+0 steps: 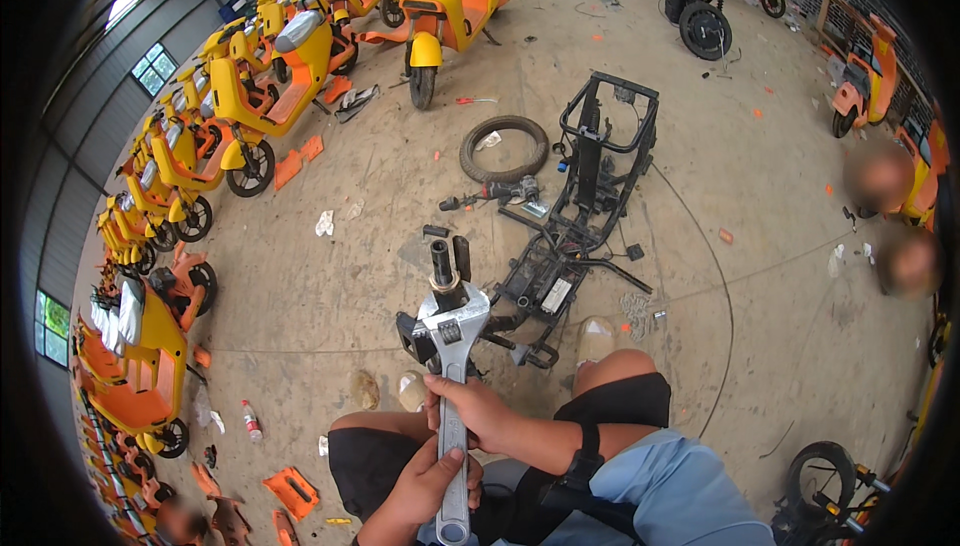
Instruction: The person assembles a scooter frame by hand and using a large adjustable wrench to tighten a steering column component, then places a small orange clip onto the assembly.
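Both my hands grip a large silver adjustable wrench (456, 356). My left hand (425, 481) is closed round the lower handle, while my right hand (478, 414) is closed higher up, below the head. The wrench's jaws are at the base of an upright steering tube (441, 264) on a stripped black scooter frame (597, 216). From this angle I cannot tell how tightly the jaws fit. The frame lies stretched out in front of my knees, away toward the far right.
Beyond the tube lie a loose tyre (504, 150) and a handlebar part with cables (492, 194). Yellow-and-orange scooters (270, 86) stand in rows at left. Orange panels (291, 491) and a plastic bottle (251, 421) lie on the concrete floor. A wheel (820, 476) sits lower right.
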Available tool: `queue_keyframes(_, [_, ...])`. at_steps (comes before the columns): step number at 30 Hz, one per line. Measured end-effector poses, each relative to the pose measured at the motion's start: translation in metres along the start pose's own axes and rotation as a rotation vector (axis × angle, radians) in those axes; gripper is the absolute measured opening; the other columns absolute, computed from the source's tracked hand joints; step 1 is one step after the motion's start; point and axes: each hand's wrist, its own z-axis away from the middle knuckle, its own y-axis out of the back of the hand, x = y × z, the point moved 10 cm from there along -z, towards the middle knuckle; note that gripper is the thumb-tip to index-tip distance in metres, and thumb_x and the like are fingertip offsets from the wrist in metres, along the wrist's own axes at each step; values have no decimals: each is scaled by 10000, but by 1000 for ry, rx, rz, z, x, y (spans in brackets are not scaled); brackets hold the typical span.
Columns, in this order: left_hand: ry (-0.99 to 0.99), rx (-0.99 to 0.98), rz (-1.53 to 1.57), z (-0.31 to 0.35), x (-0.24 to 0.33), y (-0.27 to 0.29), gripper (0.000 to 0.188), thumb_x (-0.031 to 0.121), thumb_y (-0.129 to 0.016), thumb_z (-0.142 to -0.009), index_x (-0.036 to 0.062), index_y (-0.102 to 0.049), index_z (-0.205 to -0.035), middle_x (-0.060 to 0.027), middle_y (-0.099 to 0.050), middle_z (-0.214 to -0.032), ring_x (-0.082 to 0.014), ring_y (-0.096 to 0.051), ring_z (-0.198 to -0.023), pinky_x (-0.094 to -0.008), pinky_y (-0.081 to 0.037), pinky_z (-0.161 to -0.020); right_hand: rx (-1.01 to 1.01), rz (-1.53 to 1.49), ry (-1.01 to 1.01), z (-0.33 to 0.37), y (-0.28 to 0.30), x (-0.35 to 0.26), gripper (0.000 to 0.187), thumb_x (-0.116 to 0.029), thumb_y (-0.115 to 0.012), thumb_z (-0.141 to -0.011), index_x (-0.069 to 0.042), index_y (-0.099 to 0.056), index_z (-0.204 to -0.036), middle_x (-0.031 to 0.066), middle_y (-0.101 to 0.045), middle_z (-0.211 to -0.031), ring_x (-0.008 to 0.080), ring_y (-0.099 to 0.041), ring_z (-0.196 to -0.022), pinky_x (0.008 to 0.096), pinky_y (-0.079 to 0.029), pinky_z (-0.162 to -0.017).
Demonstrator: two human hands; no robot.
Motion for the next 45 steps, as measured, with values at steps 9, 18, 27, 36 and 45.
queue_keyframes(9, [21,77,10,15,9,-6,210,176,-418,-1038,3,-432,-1156,-121,-551,-760,-239,-588,-615,-339,-509,-588,-75,14,-69,14,-16,-7,383,-448,-518,-977,-78,-581,-896,48,-630,-680,104,-530,-425,228,-332,-321])
queue_keyframes(18, [36,228,18,34,30,4,294,194,-501,-975,-42,-505,-1151,-141,-540,-696,-245,-545,-514,-322,-454,-496,-156,-123,-86,10,-39,-3,362,-448,-508,-990,-95,-566,-936,59,-649,-731,123,-565,-473,250,-348,-343])
queue_keyframes(27, [43,278,-69,48,60,22,383,162,-483,-871,-87,-509,-1160,-183,-539,-679,-252,-520,-463,-311,-436,-440,-249,-227,-52,1,-65,-8,378,-485,-495,-994,-112,-547,-965,48,-642,-782,127,-582,-575,262,-350,-415])
queue_keyframes(36, [83,262,-122,56,67,24,343,164,-460,-908,-47,-508,-1174,-141,-555,-719,-221,-564,-548,-296,-463,-512,-316,-279,-21,-4,-75,-5,385,-494,-492,-994,-117,-554,-945,45,-636,-773,130,-574,-563,264,-359,-414])
queue_keyframes(45, [64,271,-122,61,68,24,338,160,-474,-908,-41,-510,-1177,-146,-561,-721,-225,-574,-555,-301,-472,-520,-334,-266,-47,-7,-80,0,382,-486,-502,-989,-110,-561,-959,55,-648,-779,141,-584,-550,266,-364,-406])
